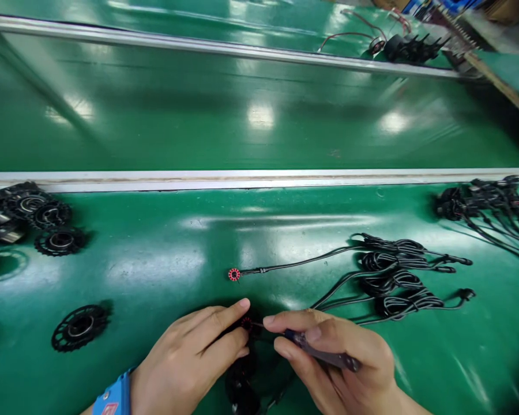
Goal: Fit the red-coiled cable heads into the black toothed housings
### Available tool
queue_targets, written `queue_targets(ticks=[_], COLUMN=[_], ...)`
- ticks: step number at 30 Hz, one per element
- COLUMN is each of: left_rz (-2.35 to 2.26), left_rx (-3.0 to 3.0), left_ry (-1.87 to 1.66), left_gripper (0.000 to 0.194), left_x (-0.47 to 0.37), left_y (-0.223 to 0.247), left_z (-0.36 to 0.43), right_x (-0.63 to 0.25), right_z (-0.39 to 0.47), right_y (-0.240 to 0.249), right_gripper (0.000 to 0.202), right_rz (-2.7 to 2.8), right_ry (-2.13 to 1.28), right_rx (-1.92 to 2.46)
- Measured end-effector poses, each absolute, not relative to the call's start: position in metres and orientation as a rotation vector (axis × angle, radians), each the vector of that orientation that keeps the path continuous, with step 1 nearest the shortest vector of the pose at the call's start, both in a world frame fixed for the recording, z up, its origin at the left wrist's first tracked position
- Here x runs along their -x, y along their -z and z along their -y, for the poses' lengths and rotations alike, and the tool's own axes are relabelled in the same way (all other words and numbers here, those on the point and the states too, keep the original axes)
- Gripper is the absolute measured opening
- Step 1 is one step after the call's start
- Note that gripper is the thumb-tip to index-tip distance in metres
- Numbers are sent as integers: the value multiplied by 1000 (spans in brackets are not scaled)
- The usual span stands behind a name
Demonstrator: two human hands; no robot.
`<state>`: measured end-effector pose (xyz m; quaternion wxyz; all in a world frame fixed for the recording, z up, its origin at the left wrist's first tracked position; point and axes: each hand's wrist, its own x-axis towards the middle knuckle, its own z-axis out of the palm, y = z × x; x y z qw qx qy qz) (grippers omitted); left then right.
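A slim screwdriver (pixel 322 349) with a dark handle is gripped in my right hand (pixel 350 360); its thin shaft points left. The tip meets a small round motor stator (pixel 246 324) with red segments, pinched by my left hand (pixel 194 349). My fingers and shadow hide much of this stator. Just below, a dark black part (pixel 242 386) and a cable lie partly in shadow. A second red-toothed stator (pixel 234 274) rests beyond my hands, joined by a lead to a coiled black cable (pixel 391 251). Another coiled cable (pixel 398 294) lies to the right.
Black toothed rings (pixel 38 210) are piled at the left, with a single ring (pixel 81 328) nearer me. More black cabled parts (pixel 488 202) sit at the right. A white rail (pixel 259 180) crosses behind the green work surface (pixel 155 253); more parts (pixel 415 49) lie beyond.
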<state>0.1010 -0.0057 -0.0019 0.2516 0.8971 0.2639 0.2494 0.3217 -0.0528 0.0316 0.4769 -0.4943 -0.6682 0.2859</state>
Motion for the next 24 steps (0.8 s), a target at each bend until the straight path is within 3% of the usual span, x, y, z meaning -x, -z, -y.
queue_targets(ticks=[6, 16, 24], left_rz=[-731, -754, -769], left_rx=[-2448, -2234, -2123], left_ry=[-661, -562, -564], left_gripper=[25, 11, 12], left_x=[-103, -101, -103], left_y=[-1, 9, 10], left_z=[5, 11, 14], right_x=[-321, -322, -327], right_z=[53, 57, 60], right_y=[-31, -26, -30], right_gripper=[27, 27, 25], right_rz=[1749, 1744, 1782], right_ry=[-682, -701, -744], right_rx=[1226, 1247, 1280])
